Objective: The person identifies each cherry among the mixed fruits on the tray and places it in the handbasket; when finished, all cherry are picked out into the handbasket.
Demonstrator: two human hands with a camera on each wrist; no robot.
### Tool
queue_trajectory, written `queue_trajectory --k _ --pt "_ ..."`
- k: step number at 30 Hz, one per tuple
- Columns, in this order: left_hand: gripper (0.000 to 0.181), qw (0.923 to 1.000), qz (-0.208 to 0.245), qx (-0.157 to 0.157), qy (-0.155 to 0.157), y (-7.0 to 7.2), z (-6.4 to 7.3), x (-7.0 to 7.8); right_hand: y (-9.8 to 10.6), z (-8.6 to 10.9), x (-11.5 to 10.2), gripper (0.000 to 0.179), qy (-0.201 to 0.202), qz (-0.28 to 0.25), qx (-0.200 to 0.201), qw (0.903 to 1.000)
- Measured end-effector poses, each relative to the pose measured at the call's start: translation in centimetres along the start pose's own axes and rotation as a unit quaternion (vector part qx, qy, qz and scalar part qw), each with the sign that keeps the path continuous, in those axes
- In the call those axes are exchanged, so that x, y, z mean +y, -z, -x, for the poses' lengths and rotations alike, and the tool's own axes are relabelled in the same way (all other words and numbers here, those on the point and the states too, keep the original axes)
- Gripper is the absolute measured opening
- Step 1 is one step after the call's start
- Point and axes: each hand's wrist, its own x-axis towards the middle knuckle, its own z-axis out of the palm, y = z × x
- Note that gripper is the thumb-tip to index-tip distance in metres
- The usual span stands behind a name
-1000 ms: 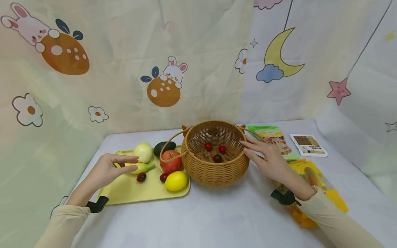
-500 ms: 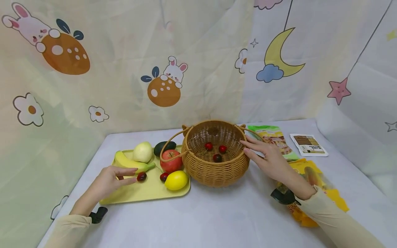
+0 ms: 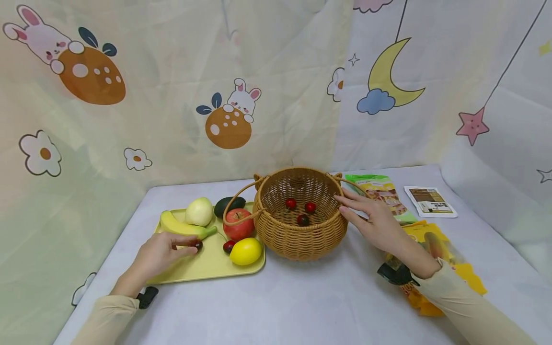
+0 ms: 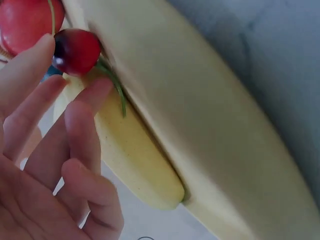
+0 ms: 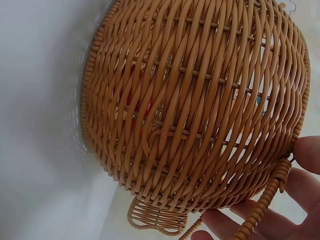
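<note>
The table (image 3: 302, 306), spread with white cloth, meets a pale cloth backdrop (image 3: 280, 48) that encloses it behind and at both sides; I see rabbits, flowers, a moon and stars printed on it. On the table's left part lies a yellow tray (image 3: 209, 268); right of it, near the middle, stands the wicker basket (image 3: 302, 242), upright, with three cherries (image 3: 291, 204) inside.

On the tray I count a banana (image 3: 178, 224), a pale round fruit (image 3: 199, 211), a dark green fruit (image 3: 228, 206), an apple (image 3: 238, 230), a lemon (image 3: 246, 251) and, just beside the lemon, a second cherry (image 3: 228, 247). The basket's left handle (image 3: 225, 218) reaches over the tray and crosses in front of the apple. At right lie a green packet (image 3: 381, 194), a white packet (image 3: 430, 201) and a yellow packet (image 3: 431, 239); the right forearm hides part of the last.

The left hand (image 3: 159, 254) pinches a dark red cherry (image 4: 75, 52) between thumb and finger, over the tray and beside the banana; its green stem crosses in front of the banana in my left wrist view. I cannot tell whether this cherry touches the tray. The right hand (image 3: 377, 225) grasps nothing that I can make out: its fingers, extended, rest against the basket's right rim.
</note>
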Motion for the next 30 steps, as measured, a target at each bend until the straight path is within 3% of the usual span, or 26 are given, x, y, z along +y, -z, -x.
queue_trajectory --k 10,30 --pt "0.034 0.9997 -0.019 0.011 -0.006 -0.46 -0.07 1.17 0.03 0.03 -0.04 0.038 -0.008 0.0 -0.006 0.9999" --pt "0.033 0.9998 -0.013 0.005 -0.015 -0.64 -0.47 0.88 0.06 0.01 -0.19 0.036 0.006 -0.005 0.004 1.0"
